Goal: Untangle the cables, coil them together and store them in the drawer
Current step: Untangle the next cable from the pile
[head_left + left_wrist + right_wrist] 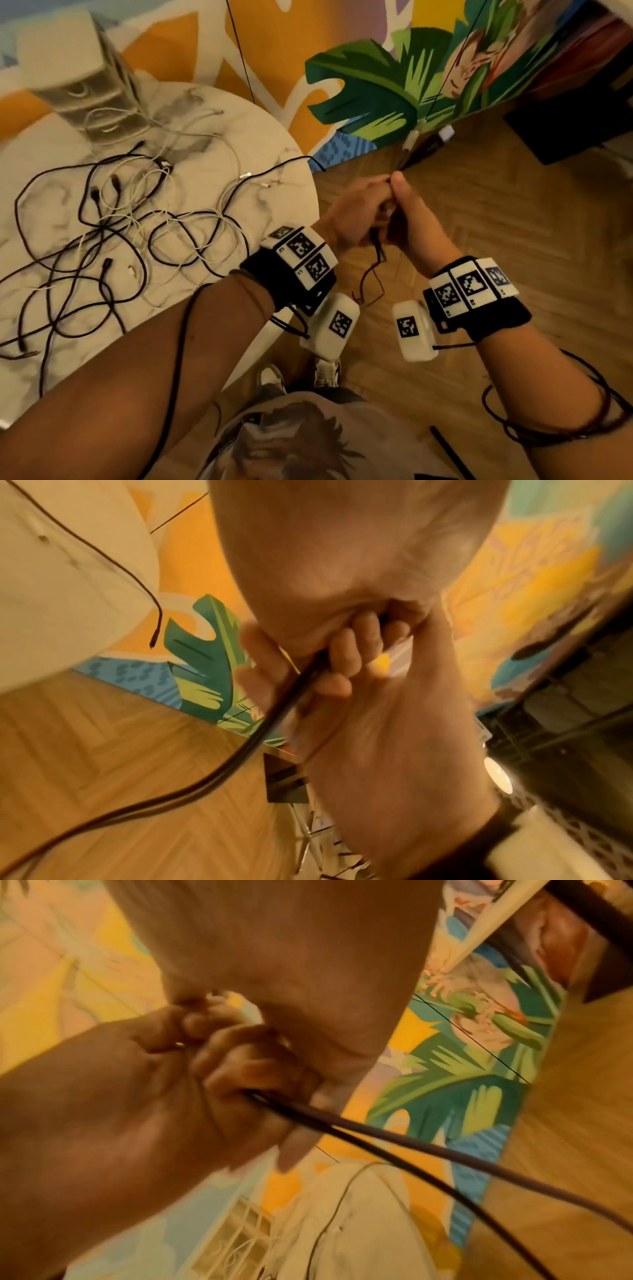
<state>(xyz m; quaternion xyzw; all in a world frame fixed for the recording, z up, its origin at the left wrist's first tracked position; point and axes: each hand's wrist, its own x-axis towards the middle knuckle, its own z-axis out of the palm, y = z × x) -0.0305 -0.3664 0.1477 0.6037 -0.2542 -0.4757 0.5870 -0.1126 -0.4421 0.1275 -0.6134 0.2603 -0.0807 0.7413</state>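
Observation:
A tangle of black and white cables (120,222) lies on the round marble table (274,144). To the right of the table, above the floor, my left hand (356,209) and right hand (414,219) press together, and both grip one dark cable (378,255). Its doubled strands hang below the fists in a loop. In the left wrist view, curled fingers (342,658) close round the dark cable (274,718). The right wrist view shows two dark strands (377,1139) leaving the fists. A white drawer unit (78,68) stands at the table's far left.
One black cable end (318,164) hangs over the table's right edge. A colourful painted wall (394,85) rises behind a wooden floor (513,222). White plugs (445,132) lie at the wall's foot, with dark furniture (565,130) at the right. My shoes (301,373) are below the hands.

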